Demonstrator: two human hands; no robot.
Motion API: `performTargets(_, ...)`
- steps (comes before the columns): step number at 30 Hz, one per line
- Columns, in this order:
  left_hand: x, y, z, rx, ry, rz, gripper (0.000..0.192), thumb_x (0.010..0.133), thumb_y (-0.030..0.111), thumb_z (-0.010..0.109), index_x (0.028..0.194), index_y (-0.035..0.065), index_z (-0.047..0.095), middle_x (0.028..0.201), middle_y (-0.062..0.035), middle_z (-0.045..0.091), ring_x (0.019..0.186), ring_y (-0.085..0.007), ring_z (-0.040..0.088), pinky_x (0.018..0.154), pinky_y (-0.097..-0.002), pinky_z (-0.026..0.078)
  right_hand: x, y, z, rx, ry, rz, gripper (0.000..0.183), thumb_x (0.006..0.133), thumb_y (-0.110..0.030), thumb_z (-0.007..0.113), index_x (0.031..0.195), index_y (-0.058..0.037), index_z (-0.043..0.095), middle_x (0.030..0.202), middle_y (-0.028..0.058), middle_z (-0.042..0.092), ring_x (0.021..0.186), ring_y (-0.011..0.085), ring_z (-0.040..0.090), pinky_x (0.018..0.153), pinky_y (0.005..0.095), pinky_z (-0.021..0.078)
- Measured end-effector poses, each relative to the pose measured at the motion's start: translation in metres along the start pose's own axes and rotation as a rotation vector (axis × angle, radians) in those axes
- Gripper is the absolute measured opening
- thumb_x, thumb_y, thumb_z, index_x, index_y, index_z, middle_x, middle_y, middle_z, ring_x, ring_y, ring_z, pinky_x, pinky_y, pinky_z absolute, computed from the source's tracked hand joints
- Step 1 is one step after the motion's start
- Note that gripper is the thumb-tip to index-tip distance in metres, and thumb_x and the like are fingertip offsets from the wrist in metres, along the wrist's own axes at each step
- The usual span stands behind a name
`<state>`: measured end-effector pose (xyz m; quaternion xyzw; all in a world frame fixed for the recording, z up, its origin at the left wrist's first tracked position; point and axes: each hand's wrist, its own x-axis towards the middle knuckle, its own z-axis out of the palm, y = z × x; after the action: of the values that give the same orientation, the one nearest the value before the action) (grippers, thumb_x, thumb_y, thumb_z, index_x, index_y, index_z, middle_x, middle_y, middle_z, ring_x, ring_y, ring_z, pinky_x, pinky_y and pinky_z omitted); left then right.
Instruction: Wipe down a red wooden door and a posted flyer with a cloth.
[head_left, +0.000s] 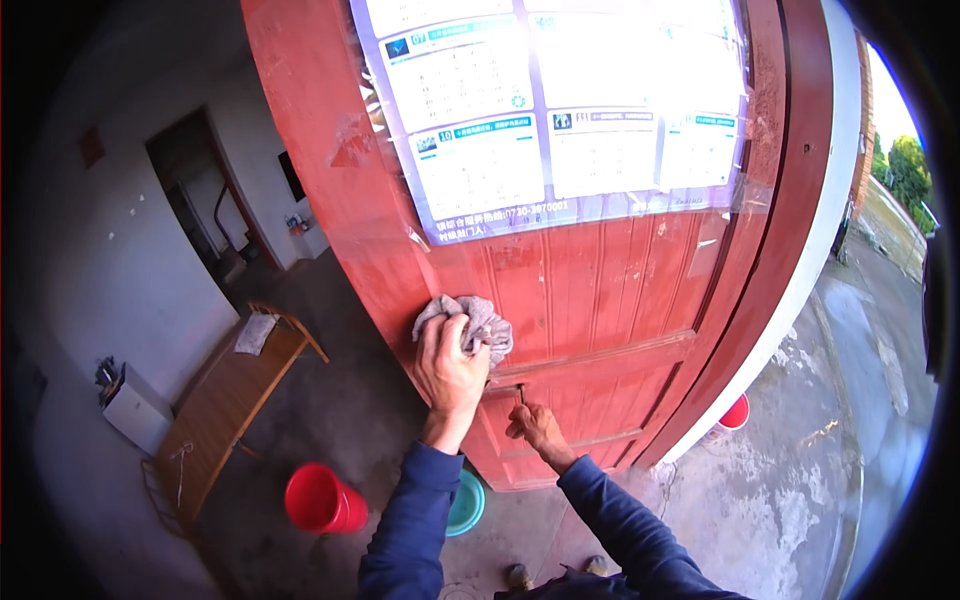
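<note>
My left hand (451, 371) presses a crumpled grey cloth (480, 309) against the red wooden door (592, 285), near its left edge and below a taped-up calendar poster (480, 161). Lower and to the right, my right hand (541, 431) has its fingers curled at a small dark metal fitting (523, 391) on the door's lower part. The fingers hide most of that fitting, so its exact kind is unclear. Scuffs and bits of old tape mark the door's painted surface.
A red bucket (319, 501) and a turquoise basin (466, 506) stand on the concrete floor. Another red bucket (733, 416) is outside, beyond the door frame (806, 150). Along the left wall runs a wooden bench or bed (236, 390) beside a white box (139, 409).
</note>
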<state>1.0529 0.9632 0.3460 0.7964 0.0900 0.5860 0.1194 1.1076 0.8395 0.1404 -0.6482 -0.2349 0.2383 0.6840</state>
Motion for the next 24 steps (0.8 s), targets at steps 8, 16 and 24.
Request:
performTargets(8, -0.058, 0.000, 0.021, -0.198, -0.403, 0.020, 0.030, 0.068, 0.006, 0.077, 0.095, 0.0058, 0.064, 0.091, -0.0126, 0.064, 0.085, -0.0362, 0.064, 0.071, -0.0441, 0.053, 0.001, -0.007, 0.007, -0.042, 0.003, 0.074, 0.046, 0.101, -0.037, 0.042, 0.093, 0.0037, 0.063, 0.075, 0.0144, 0.071, 0.067, 0.0231, 0.069, 0.063, 0.0331, 0.0537)
performTargets(16, 0.066, 0.018, -0.048, -0.076, 0.241, 0.155, 0.037, 0.071, 0.010, 0.084, 0.101, 0.0050, 0.063, 0.097, -0.0152, 0.061, 0.090, -0.0356, 0.063, 0.077, -0.0439, 0.052, 0.004, 0.004, -0.003, 0.032, -0.041, 0.027, 0.045, 0.100, -0.035, 0.045, 0.097, 0.0070, 0.061, 0.077, 0.0169, 0.071, 0.069, 0.0239, 0.069, 0.067, 0.0343, 0.0562)
performTargets(24, 0.037, -0.019, -0.037, 0.148, -0.046, -0.082, 0.056, 0.067, 0.009, 0.082, 0.118, 0.0114, 0.060, 0.108, -0.0129, 0.064, 0.098, -0.0383, 0.064, 0.079, -0.0456, 0.053, 0.002, -0.009, -0.010, 0.024, -0.057, 0.041, 0.046, 0.100, -0.038, 0.044, 0.098, 0.0044, 0.062, 0.080, 0.0147, 0.071, 0.071, 0.0221, 0.069, 0.063, 0.0334, 0.0518)
